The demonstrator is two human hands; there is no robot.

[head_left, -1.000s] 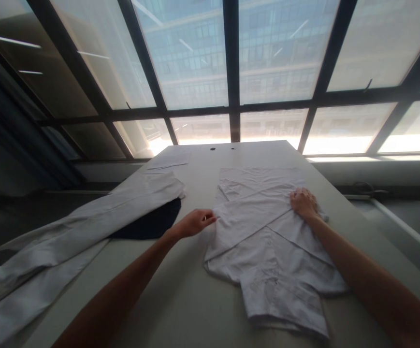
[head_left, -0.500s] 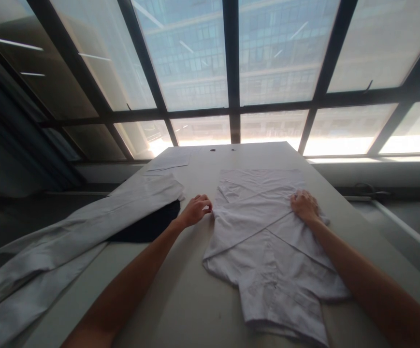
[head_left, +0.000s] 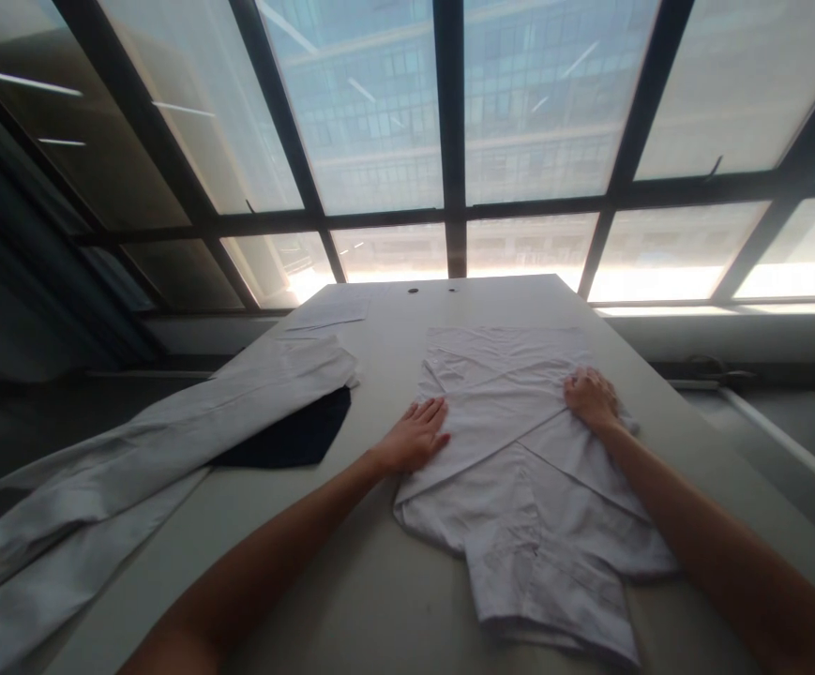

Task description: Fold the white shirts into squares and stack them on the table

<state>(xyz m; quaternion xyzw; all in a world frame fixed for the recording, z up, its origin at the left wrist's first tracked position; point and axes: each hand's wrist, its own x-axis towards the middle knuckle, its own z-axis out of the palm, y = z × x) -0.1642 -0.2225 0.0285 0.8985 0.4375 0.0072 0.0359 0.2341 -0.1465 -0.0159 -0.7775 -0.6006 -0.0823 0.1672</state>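
A white shirt (head_left: pixel 520 487) lies on the white table, with diagonal folds crossing its middle and a narrower part pointing toward me. On its left edge my left hand (head_left: pixel 415 439) rests palm down, fingers stretched out over the cloth. My right hand (head_left: pixel 591 396) lies on the shirt's right edge, its fingers slightly bent against the fabric and gripping nothing that I can see.
More white cloth (head_left: pixel 140 450) stretches along the table's left side and hangs over the edge, partly covering a dark blue piece (head_left: pixel 294 436). Papers (head_left: pixel 329 311) lie at the far left of the table (head_left: pixel 505 300). Large windows (head_left: pixel 371 112) stand behind.
My left hand has come from beside the shirt's left edge onto the cloth, moving right and nearer to me, and its curled fingers have flattened out. My right hand stays in place.
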